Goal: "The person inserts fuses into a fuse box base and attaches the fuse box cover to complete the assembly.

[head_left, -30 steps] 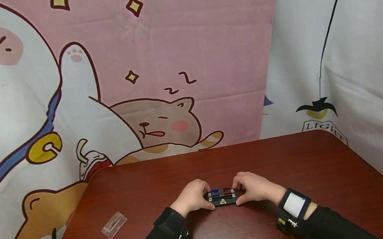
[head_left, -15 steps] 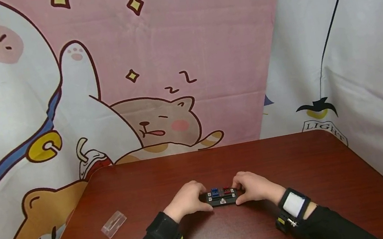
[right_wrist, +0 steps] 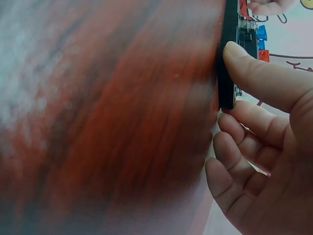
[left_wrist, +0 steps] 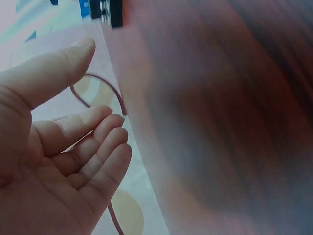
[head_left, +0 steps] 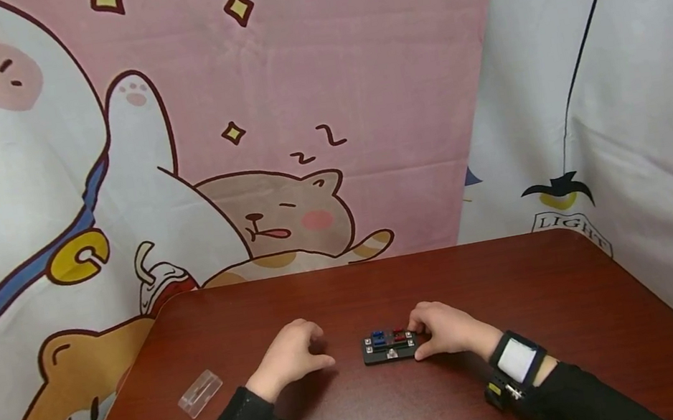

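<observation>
A black fuse block (head_left: 391, 356) with blue and red blade fuses on top lies on the table in the head view. My right hand (head_left: 448, 327) pinches its right end between thumb and fingers; the right wrist view shows the thumb on the side of the block (right_wrist: 226, 78). To the left of it, apart from it, my left hand (head_left: 289, 355) is held over the table with its thumb and fingers spread and nothing between them. In the left wrist view the palm (left_wrist: 58, 181) shows bare, and the block's end (left_wrist: 116, 12) appears at the top.
A clear plastic cover (head_left: 200, 394) lies on the left part of the brown wooden table (head_left: 482, 268). Behind the table hangs a cloth (head_left: 389, 122) printed with cartoon animals, with a white cloth (head_left: 638, 85) at the right.
My left hand has let go of the fuse block's left end and moved left, away from it. The right hand and the block have stayed where they were.
</observation>
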A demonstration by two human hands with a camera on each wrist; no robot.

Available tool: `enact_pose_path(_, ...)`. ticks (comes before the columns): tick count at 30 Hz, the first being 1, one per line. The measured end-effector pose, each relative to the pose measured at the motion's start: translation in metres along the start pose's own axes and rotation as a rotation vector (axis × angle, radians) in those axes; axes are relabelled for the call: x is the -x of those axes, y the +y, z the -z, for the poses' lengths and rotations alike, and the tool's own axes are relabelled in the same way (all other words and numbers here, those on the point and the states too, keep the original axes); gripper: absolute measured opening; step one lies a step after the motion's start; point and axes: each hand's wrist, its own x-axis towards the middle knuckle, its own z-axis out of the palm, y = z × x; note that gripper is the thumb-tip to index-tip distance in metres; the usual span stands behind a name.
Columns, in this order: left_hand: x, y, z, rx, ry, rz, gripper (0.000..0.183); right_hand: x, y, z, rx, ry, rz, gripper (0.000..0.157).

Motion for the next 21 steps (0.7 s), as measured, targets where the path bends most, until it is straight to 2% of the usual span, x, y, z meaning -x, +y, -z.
enact_pose_path(4, 0.008, -0.014, 0.01, -0.024, 0.047, 0.053, 0.044, 0.0, 0.0, 0.0, 0.004, 0.002, 0.005, 0.033)
enact_pose_path(11, 0.025, -0.04, 0.028, -0.06, 0.085, 0.138, 0.044, -0.001, 0.002, -0.001, 0.007, 0.008, 0.013, 0.032)
enact_pose_path(21, 0.05, -0.066, 0.053, -0.137, 0.1, 0.238, 0.047, -0.001, 0.002, -0.002, 0.028, 0.004, 0.014, 0.033)
